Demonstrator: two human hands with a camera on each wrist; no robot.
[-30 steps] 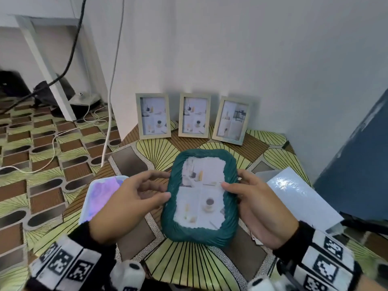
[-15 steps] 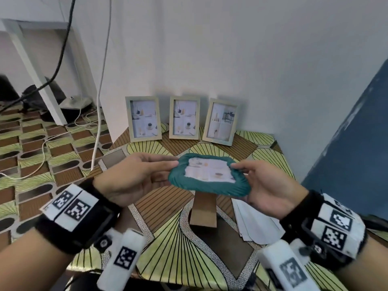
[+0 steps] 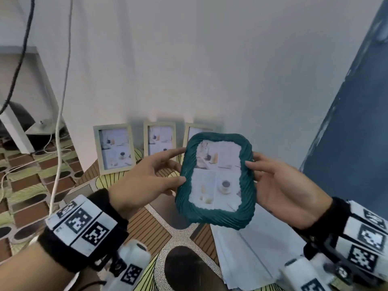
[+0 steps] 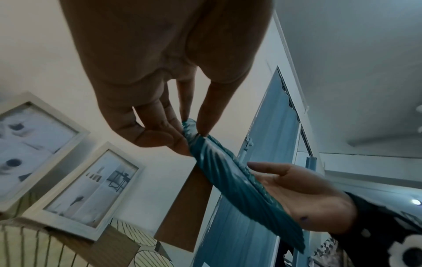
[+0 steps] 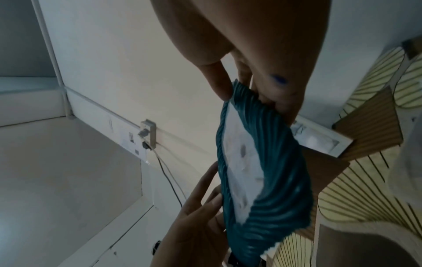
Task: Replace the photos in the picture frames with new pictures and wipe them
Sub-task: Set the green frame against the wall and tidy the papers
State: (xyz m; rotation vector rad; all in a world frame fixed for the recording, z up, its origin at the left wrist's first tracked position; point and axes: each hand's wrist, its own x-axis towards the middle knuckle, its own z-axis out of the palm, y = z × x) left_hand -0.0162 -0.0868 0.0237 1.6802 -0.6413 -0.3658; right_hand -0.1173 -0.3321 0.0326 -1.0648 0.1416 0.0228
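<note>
I hold the teal frame (image 3: 216,181) up in front of me with both hands, above the table (image 3: 147,225) and clear of it. My left hand (image 3: 144,181) pinches the frame's left edge, thumb on the front and fingers (image 4: 160,124) behind; the left wrist view shows that pinch plainly. My right hand (image 3: 281,190) grips the right edge the same way, thumb on the ribbed front border and fingers curled behind. The 2 hands are apart, one clamped on each side of the frame.

The frame stands nearly upright, tilted a little, its face toward me. It holds a photo (image 3: 218,175) split into 4 panels, one showing a cup on a saucer. A brown stand flap (image 4: 182,207) hangs off the back (seen only from the left wrist).

Behind it, 3 pale frames (image 3: 114,150) lean against the white wall (image 3: 189,59) at the back of the table, the right one partly hidden by the teal frame. A stack of white sheets (image 3: 252,255) lies on the patterned table cover below my right hand. A white cable (image 3: 63,101) hangs down the wall at the left.
</note>
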